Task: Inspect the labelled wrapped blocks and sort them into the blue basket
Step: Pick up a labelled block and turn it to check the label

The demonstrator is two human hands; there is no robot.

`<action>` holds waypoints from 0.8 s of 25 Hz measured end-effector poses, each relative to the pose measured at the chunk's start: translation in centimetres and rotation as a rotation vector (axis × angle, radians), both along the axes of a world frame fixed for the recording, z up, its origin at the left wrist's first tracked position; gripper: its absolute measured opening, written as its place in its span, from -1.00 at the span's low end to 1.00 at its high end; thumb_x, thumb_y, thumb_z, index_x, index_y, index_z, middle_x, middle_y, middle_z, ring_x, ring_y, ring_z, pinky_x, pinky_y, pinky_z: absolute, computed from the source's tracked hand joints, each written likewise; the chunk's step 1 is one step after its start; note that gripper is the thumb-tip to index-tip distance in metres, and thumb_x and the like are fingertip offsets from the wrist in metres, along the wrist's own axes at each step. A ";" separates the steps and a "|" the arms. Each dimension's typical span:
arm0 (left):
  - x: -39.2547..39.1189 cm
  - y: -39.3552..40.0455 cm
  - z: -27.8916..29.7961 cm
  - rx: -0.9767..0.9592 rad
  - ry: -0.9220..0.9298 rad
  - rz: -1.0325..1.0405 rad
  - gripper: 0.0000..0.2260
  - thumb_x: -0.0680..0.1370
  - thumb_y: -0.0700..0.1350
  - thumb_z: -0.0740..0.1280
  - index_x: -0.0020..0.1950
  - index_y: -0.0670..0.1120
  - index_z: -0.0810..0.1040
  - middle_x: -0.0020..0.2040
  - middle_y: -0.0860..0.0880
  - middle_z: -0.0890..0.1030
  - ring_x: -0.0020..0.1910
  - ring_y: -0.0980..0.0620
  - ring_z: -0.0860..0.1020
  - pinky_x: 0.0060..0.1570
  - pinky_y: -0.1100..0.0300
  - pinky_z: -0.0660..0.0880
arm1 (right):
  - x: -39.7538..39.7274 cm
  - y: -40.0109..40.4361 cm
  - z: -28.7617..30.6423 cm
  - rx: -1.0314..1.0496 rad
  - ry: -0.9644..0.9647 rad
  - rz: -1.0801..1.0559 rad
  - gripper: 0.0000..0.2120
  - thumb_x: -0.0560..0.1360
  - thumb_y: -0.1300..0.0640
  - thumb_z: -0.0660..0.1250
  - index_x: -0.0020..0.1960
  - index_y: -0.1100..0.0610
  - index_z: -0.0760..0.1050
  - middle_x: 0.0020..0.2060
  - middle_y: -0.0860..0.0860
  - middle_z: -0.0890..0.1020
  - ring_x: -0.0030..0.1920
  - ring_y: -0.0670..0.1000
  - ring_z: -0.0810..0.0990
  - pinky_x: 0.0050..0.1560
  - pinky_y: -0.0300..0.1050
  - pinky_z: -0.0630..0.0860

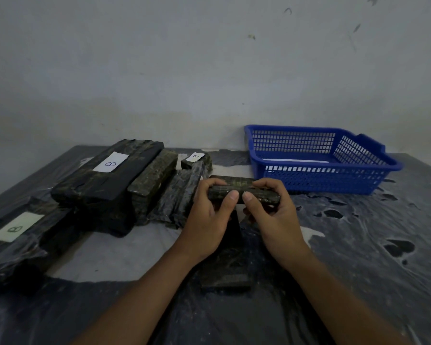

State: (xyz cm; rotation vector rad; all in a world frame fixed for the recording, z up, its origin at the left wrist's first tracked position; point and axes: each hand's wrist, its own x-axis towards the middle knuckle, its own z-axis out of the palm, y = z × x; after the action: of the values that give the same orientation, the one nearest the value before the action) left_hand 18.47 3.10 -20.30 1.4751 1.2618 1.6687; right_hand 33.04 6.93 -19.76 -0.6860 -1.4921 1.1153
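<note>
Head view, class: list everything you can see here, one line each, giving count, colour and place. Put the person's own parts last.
Held block: one, dark wrapped, gripped in both hands in front of the basket, no label visible.
Labelled blocks: three, dark with white "B" labels; large one at back left, one at far left, small one at back centre.
Unlabelled blocks: at least two, dark, leaning beside the large one.
Flat block: one, dark, on the table under the wrists.
Basket: one, blue, back right, something white inside.
Table: one, covered in dark sheeting.
Wall: pale, behind.
Left hand: grips the held block.
Right hand: grips the held block.
</note>
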 end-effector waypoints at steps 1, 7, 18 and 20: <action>0.0 0.0 0.1 0.004 -0.008 0.002 -0.68 0.55 0.09 0.33 0.23 -0.02 0.42 0.08 -0.14 0.61 -0.05 0.15 0.63 -0.04 0.24 0.56 | 0.0 0.0 0.0 -0.001 -0.002 0.007 -0.70 0.45 -0.02 0.45 0.13 0.03 0.51 -0.14 -0.10 0.68 -0.15 -0.02 0.67 -0.06 -0.05 0.62; -0.5 -0.2 0.3 0.035 -0.084 0.026 -0.81 0.61 -0.19 0.39 0.18 -0.12 0.46 0.15 -0.03 0.60 0.08 0.21 0.62 0.01 0.29 0.57 | -0.1 0.9 0.1 -0.273 0.228 0.056 -0.46 0.53 -0.16 0.41 0.43 -0.03 0.38 0.30 0.05 0.57 0.22 0.13 0.66 -0.03 -0.01 0.67; -1.1 0.1 0.4 -0.014 -0.239 -0.071 -0.47 0.50 0.09 0.36 0.45 0.13 0.31 0.50 0.05 0.39 0.49 0.07 0.40 0.47 -0.06 0.38 | 0.6 1.3 1.1 -0.593 0.261 0.147 -0.77 0.64 0.21 0.28 0.27 0.19 0.57 0.11 0.17 0.74 0.06 0.11 0.74 -0.06 0.02 0.68; -1.0 0.3 0.5 -0.123 -0.300 -0.061 -0.47 0.54 0.00 0.38 0.48 0.09 0.33 0.37 0.00 0.57 0.34 0.05 0.57 0.34 -0.02 0.51 | 0.6 1.2 1.2 -0.579 0.220 0.160 -0.78 0.64 0.23 0.29 0.26 0.18 0.58 0.07 0.15 0.75 0.01 0.08 0.75 -0.08 -0.01 0.68</action>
State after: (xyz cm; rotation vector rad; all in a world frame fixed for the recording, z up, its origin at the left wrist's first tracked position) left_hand 17.51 3.39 -19.76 1.1305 1.1205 1.6672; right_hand 33.62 8.11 -18.60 -0.8092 -1.0476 1.7179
